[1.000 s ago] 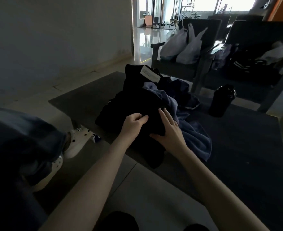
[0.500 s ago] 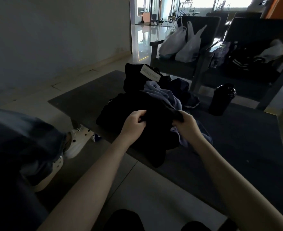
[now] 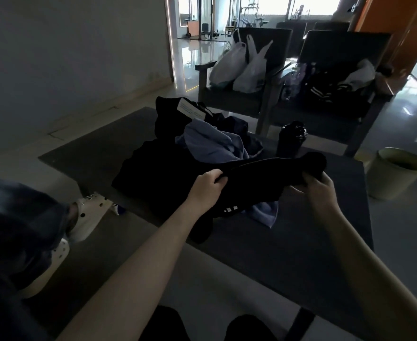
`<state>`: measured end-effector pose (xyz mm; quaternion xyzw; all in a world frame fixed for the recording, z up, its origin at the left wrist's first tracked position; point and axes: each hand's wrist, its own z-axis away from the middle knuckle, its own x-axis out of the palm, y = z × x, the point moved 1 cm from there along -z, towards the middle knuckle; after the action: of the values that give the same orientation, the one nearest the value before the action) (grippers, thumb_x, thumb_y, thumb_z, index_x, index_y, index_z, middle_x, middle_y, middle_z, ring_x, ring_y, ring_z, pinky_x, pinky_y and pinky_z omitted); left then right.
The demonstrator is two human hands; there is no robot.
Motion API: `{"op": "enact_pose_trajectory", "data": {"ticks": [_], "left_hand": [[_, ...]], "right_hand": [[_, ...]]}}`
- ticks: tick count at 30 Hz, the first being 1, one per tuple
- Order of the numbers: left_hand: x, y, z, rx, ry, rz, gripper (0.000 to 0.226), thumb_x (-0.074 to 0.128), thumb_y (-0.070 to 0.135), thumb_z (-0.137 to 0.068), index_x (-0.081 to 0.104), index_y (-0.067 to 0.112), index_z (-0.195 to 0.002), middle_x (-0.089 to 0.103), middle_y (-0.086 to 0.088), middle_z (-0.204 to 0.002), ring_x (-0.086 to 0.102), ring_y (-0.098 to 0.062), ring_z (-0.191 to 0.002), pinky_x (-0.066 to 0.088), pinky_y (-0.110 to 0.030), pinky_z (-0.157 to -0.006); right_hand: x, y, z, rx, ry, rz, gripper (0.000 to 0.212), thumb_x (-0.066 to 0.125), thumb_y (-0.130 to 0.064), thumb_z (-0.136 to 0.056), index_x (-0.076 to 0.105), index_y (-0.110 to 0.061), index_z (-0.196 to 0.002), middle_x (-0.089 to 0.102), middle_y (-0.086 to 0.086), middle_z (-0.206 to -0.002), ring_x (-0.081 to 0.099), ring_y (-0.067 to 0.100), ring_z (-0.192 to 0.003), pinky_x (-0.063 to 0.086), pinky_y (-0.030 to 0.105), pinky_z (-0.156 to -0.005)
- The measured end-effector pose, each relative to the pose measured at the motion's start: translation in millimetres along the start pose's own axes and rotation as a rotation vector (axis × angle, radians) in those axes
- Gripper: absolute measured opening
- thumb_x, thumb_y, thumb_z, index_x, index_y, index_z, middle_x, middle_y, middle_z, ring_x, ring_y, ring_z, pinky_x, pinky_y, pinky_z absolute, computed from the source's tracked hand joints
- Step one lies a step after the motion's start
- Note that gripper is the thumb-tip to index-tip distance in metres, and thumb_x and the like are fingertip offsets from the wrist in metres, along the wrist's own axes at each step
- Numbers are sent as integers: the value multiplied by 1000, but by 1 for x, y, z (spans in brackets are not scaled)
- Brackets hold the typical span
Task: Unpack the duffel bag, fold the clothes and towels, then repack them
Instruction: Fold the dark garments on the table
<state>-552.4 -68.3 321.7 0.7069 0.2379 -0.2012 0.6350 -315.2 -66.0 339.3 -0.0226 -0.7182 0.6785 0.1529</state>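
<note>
A black garment (image 3: 259,178) with small white marks is stretched between my hands above the dark low table (image 3: 300,237). My left hand (image 3: 206,187) grips its left end and my right hand (image 3: 319,188) grips its right end. Behind it lies a blue-grey towel (image 3: 209,141) on a heap of dark clothes (image 3: 148,173). The black duffel bag (image 3: 170,112) with a white label stands at the table's far side, partly hidden by the pile.
A black bottle (image 3: 291,140) stands on the table's far right. A pale waste bin (image 3: 396,173) sits on the floor to the right. Two armchairs behind hold white plastic bags (image 3: 241,67) and dark clothing (image 3: 325,89). A person's leg and white clog (image 3: 89,212) are at left.
My hands have pulled apart, the right one moving far to the right, lifting and stretching the black garment off the pile. The towel beneath is now more exposed.
</note>
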Motion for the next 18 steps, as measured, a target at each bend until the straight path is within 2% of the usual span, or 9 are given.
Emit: {"op": "enact_pose_trajectory", "data": {"ticks": [2,5,10,12,14,16,17,18], "left_hand": [[10,24,-4,5,-70,126,21,48,19,-98,57,18,-79,58,6,-76,56,-9,-73,41,-22,-67],[35,47,-16,-54,-180,196,22,46,14,-98,57,6,-81,56,-2,-74,54,-16,-72,42,-29,-70],[89,56,-27,-379,-222,353,28,45,7,-98,49,14,-71,50,-5,-73,52,-16,-63,48,-24,-50],[107,57,-29,-477,-211,432,23,43,4,-98,52,12,-78,50,-6,-76,52,-17,-65,47,-26,-51],[116,59,-31,-502,-198,501,20,37,3,-99,56,6,-96,52,-6,-79,53,-17,-65,47,-27,-53],[123,61,-37,-485,-202,642,26,33,-1,-98,51,-13,-112,53,-8,-72,55,-13,-53,44,-22,-45],[125,63,-39,-478,-205,726,32,33,-3,-97,54,-6,-121,54,-8,-63,52,-10,-43,40,-18,-40],[128,66,-41,-470,-209,787,26,35,-3,-96,56,-7,-111,55,-6,-57,50,-8,-39,39,-16,-39]], "right_hand": [[-25,-2,-6,-9,91,4,22,43,-4,-97,55,-16,-83,59,2,-81,60,10,-70,51,15,-49],[-60,8,-17,-9,210,92,22,44,-6,-95,52,-20,-80,55,0,-75,53,9,-63,47,15,-45],[-102,40,-22,90,240,316,10,46,-9,-93,54,-12,-87,52,4,-73,47,13,-59,39,23,-45],[-118,56,-23,147,250,368,14,47,-9,-92,55,-12,-82,52,4,-71,46,14,-59,36,28,-49],[-134,67,-24,178,304,359,19,44,-6,-91,54,-12,-76,50,4,-70,42,14,-58,34,27,-50],[-149,68,-26,189,378,285,27,39,2,-87,48,-12,-66,46,1,-61,37,13,-56,32,20,-41],[-157,66,-26,191,411,242,30,36,5,-85,44,-12,-62,45,-3,-53,36,12,-53,28,17,-38],[-164,63,-26,197,441,200,31,35,7,-83,42,-11,-60,44,-6,-47,35,10,-51,26,17,-37]]}}
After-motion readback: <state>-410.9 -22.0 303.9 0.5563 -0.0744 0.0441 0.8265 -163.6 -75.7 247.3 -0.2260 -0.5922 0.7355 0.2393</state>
